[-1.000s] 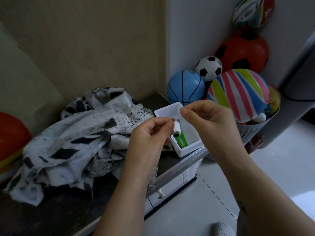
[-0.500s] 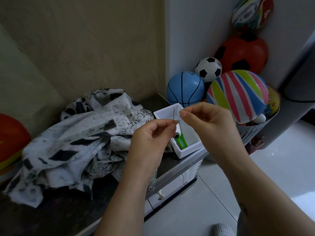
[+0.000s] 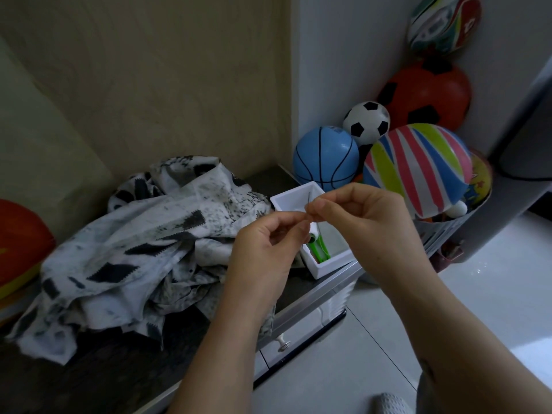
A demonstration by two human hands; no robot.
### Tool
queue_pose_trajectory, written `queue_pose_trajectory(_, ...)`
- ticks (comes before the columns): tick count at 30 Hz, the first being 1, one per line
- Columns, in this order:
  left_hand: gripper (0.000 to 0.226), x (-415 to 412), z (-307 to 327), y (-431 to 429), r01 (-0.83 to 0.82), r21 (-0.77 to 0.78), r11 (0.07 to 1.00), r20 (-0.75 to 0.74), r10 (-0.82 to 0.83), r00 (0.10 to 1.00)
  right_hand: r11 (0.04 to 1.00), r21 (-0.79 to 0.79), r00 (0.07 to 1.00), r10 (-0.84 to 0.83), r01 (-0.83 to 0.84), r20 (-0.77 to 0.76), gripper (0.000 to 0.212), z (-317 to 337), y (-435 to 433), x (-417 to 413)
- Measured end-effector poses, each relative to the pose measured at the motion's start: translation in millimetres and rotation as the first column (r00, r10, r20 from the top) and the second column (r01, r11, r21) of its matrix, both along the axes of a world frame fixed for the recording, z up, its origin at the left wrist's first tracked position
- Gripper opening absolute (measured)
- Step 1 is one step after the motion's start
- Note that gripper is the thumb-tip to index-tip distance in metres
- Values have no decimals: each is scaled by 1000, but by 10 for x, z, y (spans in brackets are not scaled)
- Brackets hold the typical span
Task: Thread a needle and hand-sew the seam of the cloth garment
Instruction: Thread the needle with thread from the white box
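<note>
- Along the dark countertop (image 3: 98, 380), whose front edge runs diagonally beneath the forearms, the black-and-white garment (image 3: 143, 249) is heaped; one fold is draped over that edge, partly hidden by the left wrist.
- Open tiled floor (image 3: 358, 369) is seen between the forearms.
- Right hand (image 3: 364, 216): thumb and forefinger are pressed together; what they hold cannot be told.
- Left hand (image 3: 265, 252): fingertips are clamped on the needle.
- White box (image 3: 291, 201), set at the counter's corner, is half covered by both hands.
- Needle (image 3: 307, 200): held upright above the box; any thread is too fine to be made out.
</note>
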State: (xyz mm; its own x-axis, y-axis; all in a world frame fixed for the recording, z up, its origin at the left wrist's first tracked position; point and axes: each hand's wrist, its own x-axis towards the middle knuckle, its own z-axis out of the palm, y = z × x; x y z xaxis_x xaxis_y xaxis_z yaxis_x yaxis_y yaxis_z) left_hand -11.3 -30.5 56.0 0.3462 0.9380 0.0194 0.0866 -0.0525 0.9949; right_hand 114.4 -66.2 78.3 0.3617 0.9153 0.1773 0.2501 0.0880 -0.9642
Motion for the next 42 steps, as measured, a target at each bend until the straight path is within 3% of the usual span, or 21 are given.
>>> queue_pose_trajectory(42, 17, 6, 1, -6, 11, 34, 999, -41, -9, 999, 999, -38, 1000, -25, 26, 8, 9, -6, 5, 30)
